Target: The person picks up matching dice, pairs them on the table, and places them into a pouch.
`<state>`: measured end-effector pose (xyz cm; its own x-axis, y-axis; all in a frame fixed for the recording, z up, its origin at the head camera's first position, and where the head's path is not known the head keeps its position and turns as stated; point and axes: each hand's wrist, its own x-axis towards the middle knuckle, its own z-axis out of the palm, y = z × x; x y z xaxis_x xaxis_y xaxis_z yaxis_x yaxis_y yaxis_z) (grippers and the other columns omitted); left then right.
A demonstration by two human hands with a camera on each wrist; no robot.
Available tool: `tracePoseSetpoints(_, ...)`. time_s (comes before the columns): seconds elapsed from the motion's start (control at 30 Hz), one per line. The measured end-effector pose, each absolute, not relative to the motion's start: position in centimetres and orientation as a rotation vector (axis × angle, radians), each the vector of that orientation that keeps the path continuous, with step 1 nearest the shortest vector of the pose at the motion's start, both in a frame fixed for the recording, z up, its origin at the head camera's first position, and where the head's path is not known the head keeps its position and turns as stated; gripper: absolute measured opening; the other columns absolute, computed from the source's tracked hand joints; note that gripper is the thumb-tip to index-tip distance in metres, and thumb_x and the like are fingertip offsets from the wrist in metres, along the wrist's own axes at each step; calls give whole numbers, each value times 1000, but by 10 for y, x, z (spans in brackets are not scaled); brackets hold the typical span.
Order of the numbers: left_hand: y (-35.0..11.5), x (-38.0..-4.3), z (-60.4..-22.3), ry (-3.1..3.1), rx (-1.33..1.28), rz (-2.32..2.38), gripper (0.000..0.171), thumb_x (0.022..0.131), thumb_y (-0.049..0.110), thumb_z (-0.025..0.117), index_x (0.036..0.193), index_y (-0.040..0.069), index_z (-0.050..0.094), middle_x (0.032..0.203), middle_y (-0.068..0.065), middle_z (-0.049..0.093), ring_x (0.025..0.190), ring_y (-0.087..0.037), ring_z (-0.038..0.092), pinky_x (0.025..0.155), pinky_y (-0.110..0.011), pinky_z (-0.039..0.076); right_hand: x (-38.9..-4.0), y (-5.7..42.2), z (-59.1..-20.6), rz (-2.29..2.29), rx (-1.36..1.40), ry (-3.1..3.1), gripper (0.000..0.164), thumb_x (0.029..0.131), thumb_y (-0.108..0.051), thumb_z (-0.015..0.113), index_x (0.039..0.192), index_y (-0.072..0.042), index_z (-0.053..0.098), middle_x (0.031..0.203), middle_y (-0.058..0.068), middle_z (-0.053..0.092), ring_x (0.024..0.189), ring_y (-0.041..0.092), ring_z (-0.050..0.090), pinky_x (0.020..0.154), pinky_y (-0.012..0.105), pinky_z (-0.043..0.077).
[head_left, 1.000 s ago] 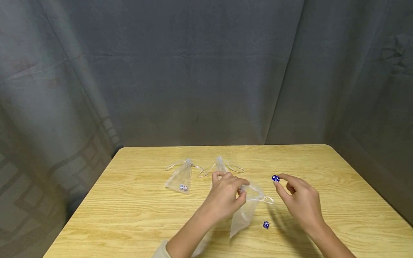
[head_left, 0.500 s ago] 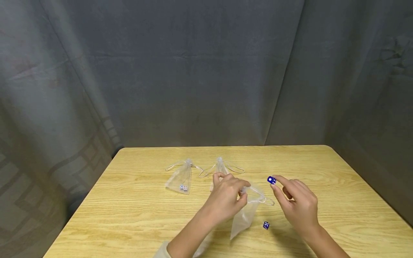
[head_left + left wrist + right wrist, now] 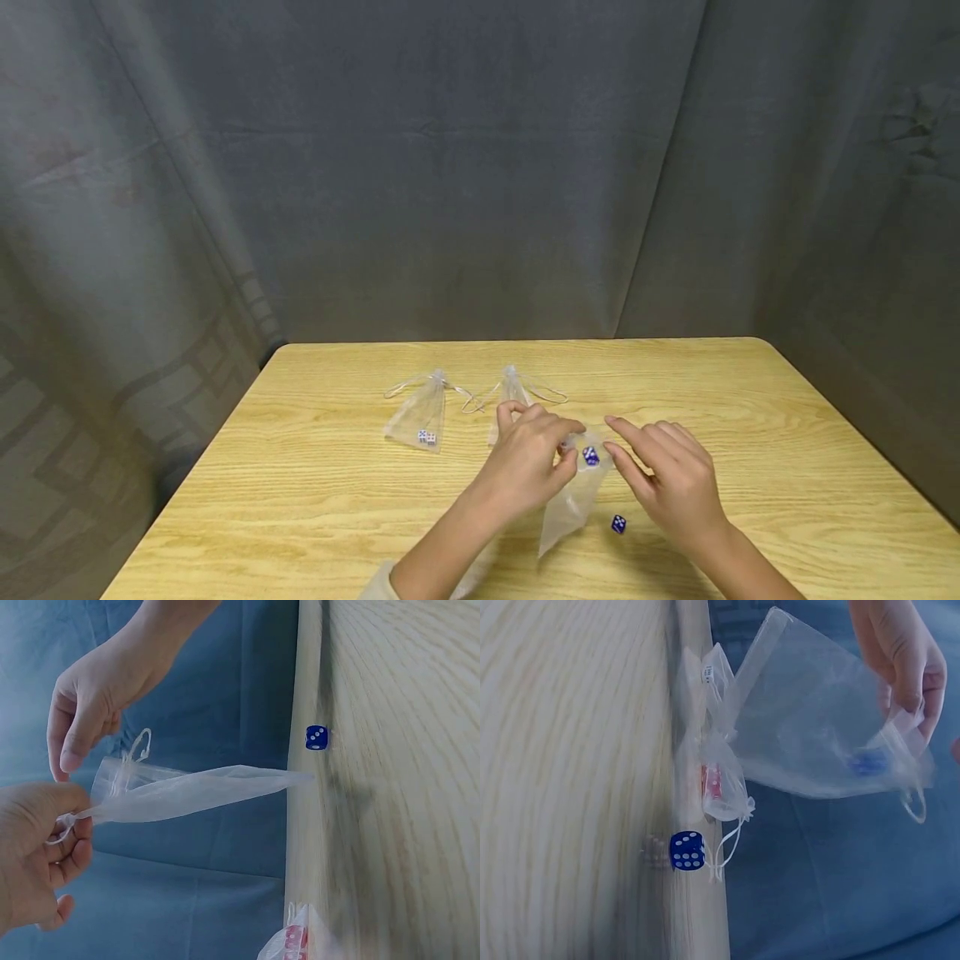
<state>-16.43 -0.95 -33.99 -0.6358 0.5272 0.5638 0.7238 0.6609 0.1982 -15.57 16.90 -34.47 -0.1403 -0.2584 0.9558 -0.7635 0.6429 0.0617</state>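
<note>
My left hand (image 3: 528,458) pinches the rim of a sheer white drawstring pouch (image 3: 567,508), which hangs over the table. A blue die (image 3: 591,456) with white dots is at the pouch's mouth; in the right wrist view this blue die (image 3: 870,761) shows blurred through the mesh. Close beside the mouth is my right hand (image 3: 667,483), thumb and index finger apart with nothing between them. Below the hands, a second blue die (image 3: 618,523) lies on the table.
Behind the left hand, a pouch with white dice (image 3: 415,417) lies on the wooden table (image 3: 300,500). Another pouch (image 3: 513,387) is partly hidden by that hand; red dice (image 3: 712,781) show through it in the right wrist view. Grey curtains (image 3: 450,167) surround the table.
My right hand has moved left to the pouch and let go of the blue die, which is now at the pouch's mouth. The left hand has barely moved.
</note>
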Motion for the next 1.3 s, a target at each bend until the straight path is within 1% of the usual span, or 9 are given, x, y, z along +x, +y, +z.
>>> tracePoseSetpoints(0.17,-11,-164,-338,-2412,-963,-570,21,79,11,69,100,13,69,78,14,64,78,-1,47,90,-41,28,-158,173,-346,549,804,-1710,41,95,-32,51,82,2,70,52,-12,35,49,1,28,49,17,28)
tracePoseSetpoints(0.33,-12,-165,-336,-2419,-943,-574,21,79,11,68,100,12,69,78,13,64,79,-3,48,90,-40,28,-160,181,-352,530,737,-1779,43,95,-35,50,85,0,71,52,-13,34,49,1,28,50,17,29)
tracePoseSetpoints(0.57,-13,-165,-335,-2418,-938,-581,22,79,11,67,101,13,69,77,14,63,79,-2,48,90,-40,28,-161,192,-366,528,645,-1946,46,94,-43,47,92,-3,70,54,-12,41,51,3,33,52,22,33)
tracePoseSetpoints(0.87,-14,-164,-335,-2414,-931,-574,21,79,12,68,100,13,69,77,13,63,78,-3,48,90,-40,28,-161,201,-375,456,578,-2105,59,95,-52,35,95,-4,70,55,-13,42,52,2,33,44,20,31)
tracePoseSetpoints(1.0,-14,-164,-334,-2400,-931,-579,21,79,13,68,100,13,69,77,12,64,78,-3,48,90,-40,28,-162,202,-378,440,562,-2168,62,93,-54,35,93,-3,70,58,-7,53,52,3,39,43,23,36)
tracePoseSetpoints(1.07,-14,-164,-334,-2394,-931,-585,20,79,12,68,99,13,69,77,12,64,78,-3,48,90,-40,28,-162,203,-380,426,550,-2216,51,91,-49,48,94,-3,70,62,-2,60,53,5,44,43,23,39)
tracePoseSetpoints(1.17,-15,-164,-334,-2391,-930,-594,20,79,12,68,99,13,69,77,12,64,78,-3,48,90,-40,27,-161,202,-380,407,510,-2313,32,81,-32,70,94,-3,70,70,5,65,55,10,51,44,25,42)
tracePoseSetpoints(1.23,-15,-164,-334,-2390,-925,-596,21,79,12,68,100,13,69,77,12,64,79,-3,48,89,-39,27,-160,201,-380,407,472,-2391,30,70,-18,79,96,-3,70,73,7,66,56,13,54,45,26,42)
tracePoseSetpoints(1.3,-15,-164,-334,-2389,-921,-597,21,79,12,68,100,13,69,78,12,64,79,-3,49,89,-39,27,-160,200,-379,419,436,-2463,32,68,-14,80,97,-4,70,76,9,67,58,15,57,45,28,42)
